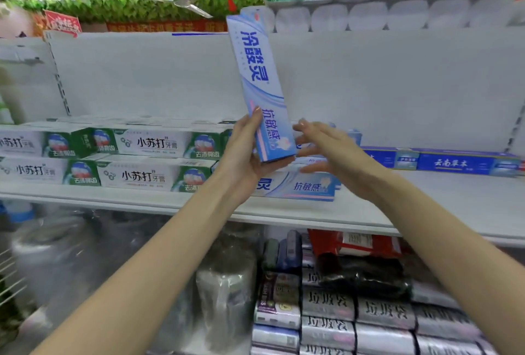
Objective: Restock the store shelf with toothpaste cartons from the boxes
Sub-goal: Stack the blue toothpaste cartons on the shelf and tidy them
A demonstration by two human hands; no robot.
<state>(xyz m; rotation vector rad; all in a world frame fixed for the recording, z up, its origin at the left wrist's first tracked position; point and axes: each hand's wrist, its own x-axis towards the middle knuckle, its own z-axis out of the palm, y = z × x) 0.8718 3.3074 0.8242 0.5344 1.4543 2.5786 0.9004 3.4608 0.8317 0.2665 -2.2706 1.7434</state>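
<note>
Centre of frame, above the shelf point(426, 207): blue toothpaste carton point(255, 70) held nearly upright.
My left hand point(241, 161) grips its lower end; right hand point(332, 153) spread open just beside it.

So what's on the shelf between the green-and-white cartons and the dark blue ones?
A flat stack of pale blue cartons, partly behind the left hand gripping an upright carton and the right hand; the head view shows it.

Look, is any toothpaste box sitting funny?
Yes. One light blue carton stands on end, tilted, with the left hand gripping its bottom, while the green-and-white cartons and a matching blue carton lie flat on the shelf. It's held, not shelved.
</note>
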